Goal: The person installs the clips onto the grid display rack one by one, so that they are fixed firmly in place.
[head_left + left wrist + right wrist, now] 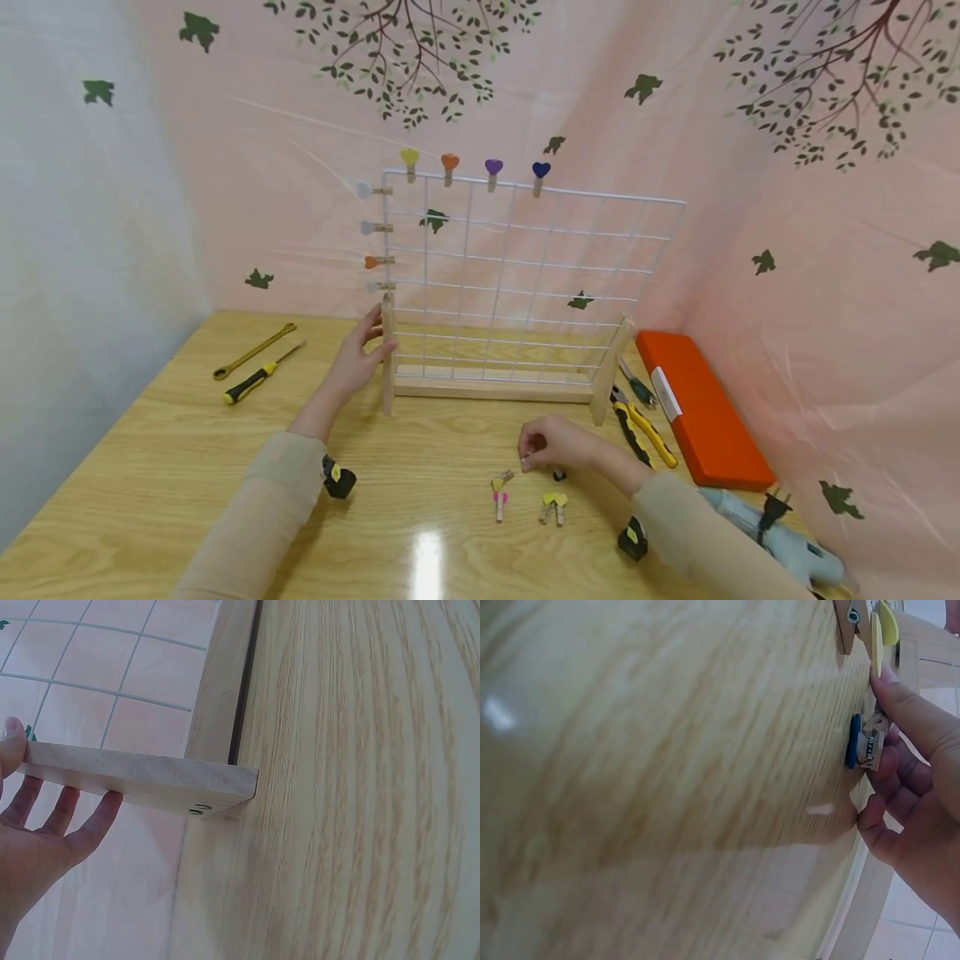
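A white wire grid point(512, 250) stands upright in a wooden stand point(491, 389). My left hand point(352, 358) holds the stand's left post point(142, 769), thumb on one side and fingers on the other. Low over the table, my right hand point(562, 443) pinches a small clothespin between thumb and fingertips, mostly hidden by the fingers. Beside those fingers is a clothespin with a dark blue heart point(853, 741). Clothespins with yellow hearts point(555, 500) and one with a pink heart point(500, 505) lie close by. Several heart clothespins, one of them purple point(493, 169), sit along the grid's top and left edges.
On the left lie a gold wrench point(255, 350) and a yellow-black screwdriver point(258, 379). Right of the stand are yellow-black pliers point(651, 433), a green-handled tool point(641, 390), an orange case point(708, 412) and a light blue power tool point(787, 537). Patterned cloth point(300, 108) hangs behind.
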Motion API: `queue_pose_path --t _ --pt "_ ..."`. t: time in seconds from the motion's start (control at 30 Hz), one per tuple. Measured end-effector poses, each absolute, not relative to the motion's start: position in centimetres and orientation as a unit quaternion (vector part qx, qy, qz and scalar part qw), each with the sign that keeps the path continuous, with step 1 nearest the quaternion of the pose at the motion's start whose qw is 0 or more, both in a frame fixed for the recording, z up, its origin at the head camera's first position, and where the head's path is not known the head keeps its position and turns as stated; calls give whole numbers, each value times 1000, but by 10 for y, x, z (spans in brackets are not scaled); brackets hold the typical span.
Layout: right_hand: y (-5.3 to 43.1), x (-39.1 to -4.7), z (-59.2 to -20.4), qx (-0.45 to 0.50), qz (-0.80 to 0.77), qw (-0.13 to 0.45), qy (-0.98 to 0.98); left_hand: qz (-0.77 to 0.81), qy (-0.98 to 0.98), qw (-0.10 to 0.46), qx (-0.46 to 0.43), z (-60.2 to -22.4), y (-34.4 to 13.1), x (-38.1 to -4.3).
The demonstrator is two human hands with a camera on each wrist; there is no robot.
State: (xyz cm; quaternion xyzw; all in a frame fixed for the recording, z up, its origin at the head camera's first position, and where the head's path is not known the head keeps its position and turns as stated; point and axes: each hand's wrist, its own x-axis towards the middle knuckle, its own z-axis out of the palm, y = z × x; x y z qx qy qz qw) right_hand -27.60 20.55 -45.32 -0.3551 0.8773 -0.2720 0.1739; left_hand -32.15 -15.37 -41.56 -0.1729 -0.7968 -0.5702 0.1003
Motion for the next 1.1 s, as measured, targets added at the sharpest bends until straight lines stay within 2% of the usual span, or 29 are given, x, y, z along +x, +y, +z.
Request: queue_pose_path --t 0.17,0.37,0.63,0.97,1.1 --pt "207 -275 -448 -351 -275 169 879 -569 -796 107 -175 -416 -153 -322" --pt "209 -275 -427 -400 -272 95 870 -569 -798 103 -170 -415 -153 -321" --pt "214 -273 -351 -366 -288 24 885 -576 -794 96 -171 -395 -148 -306" --pt "221 -276 -259 -356 -441 -81 820 -568 -799 99 -172 -390 -146 -299" --pt "220 -282 -226 -347 -504 -150 777 -564 -801 103 -172 -390 -146 -300"
